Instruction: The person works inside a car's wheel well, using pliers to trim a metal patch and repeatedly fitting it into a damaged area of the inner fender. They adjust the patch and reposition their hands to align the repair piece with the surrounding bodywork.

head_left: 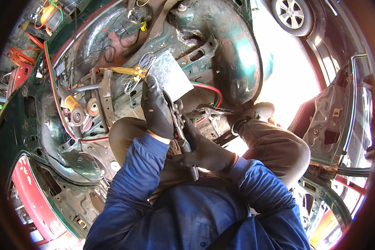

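Note:
My left hand (156, 110), in a dark work glove, is closed on the lower left edge of a small pale metal sheet (171, 73). My right hand (210, 152), gloved too, is wrapped round the handles of what look like metal snips (180, 131). Their dark grips point down toward my lap, and the head lies close beside my left palm. Part of the head is hidden between the hands. Locking pliers (210, 113) rest just beyond my right hand. A brass torch (127, 71) and a loose coil of thin wire (141, 79) lie past my left fingertips.
I sit inside a stripped green car body with a rounded wheel arch (235, 54). At left are a hammer (106, 89), an angle grinder (75, 111) and a red hose (54, 89). A bare door frame (325, 121) stands at right, and another car's wheel (291, 14) behind.

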### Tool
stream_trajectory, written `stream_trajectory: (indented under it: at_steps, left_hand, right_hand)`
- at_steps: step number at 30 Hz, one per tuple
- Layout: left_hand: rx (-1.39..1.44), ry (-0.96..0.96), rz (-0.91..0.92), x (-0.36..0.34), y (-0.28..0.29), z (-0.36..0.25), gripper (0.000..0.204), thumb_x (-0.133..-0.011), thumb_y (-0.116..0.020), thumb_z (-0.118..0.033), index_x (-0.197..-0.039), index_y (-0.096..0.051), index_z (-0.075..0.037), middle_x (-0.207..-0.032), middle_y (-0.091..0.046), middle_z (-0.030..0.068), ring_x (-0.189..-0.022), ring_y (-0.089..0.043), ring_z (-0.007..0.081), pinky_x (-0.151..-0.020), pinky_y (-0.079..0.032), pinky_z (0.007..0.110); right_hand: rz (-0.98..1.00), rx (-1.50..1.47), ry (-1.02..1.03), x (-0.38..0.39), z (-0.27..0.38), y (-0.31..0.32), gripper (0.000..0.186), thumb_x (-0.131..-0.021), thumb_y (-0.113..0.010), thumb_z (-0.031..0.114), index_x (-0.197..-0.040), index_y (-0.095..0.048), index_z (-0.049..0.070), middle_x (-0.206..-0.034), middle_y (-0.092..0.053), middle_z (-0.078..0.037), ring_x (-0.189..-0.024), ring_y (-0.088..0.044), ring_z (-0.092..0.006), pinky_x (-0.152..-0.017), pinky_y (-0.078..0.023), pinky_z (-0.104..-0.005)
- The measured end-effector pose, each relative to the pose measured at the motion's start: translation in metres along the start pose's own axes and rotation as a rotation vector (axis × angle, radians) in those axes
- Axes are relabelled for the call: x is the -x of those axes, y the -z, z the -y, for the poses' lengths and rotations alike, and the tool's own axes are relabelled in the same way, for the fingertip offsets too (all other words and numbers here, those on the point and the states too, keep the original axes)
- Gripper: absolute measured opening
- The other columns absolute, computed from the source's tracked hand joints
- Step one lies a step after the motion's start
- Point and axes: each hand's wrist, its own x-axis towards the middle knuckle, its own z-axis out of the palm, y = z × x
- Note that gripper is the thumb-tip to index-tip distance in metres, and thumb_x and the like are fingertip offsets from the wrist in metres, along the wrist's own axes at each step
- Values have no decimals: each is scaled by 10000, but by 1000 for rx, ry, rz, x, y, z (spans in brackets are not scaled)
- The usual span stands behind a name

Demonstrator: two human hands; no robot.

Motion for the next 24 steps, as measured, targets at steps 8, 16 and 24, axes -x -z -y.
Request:
stream_trajectory:
  at_steps: [8, 16, 24]
  left_hand:
    - [-66, -181, 112, -38, 17, -15, 438, -993, -699, -29, -1417, -593, -34, -1281, -724, 115, -1002, -764, 233, -868, -642, 388]
    - [-181, -141, 63, -45, 45, -41, 275, -994, -807, -142, -1224, -738, -7, -1230, -773, 105, -1004, -761, 187, -850, -626, 321]
    - [-55, 73, 139, -28, 25, -51, 420, -1148, -628, -345, -1498, -626, -113, -1446, -717, 102, -1237, -757, 278, -862, -700, 475]
  right_hand:
    - [-89, 145, -37, 33, 31, 13, 884, -976, -695, 112, -1731, -257, -25, -1393, -639, -207, -1134, -659, -213, -995, -562, -357]
    - [-280, 137, -256, 54, 47, 20, 717, -988, -598, 39, -1668, -382, -21, -1177, -625, -91, -1002, -582, -162, -888, -510, -322]
    - [-221, 277, -280, 66, 53, 18, 773, -946, -632, 30, -1671, -381, -61, -1416, -601, -282, -1241, -645, -352, -1083, -516, -420]
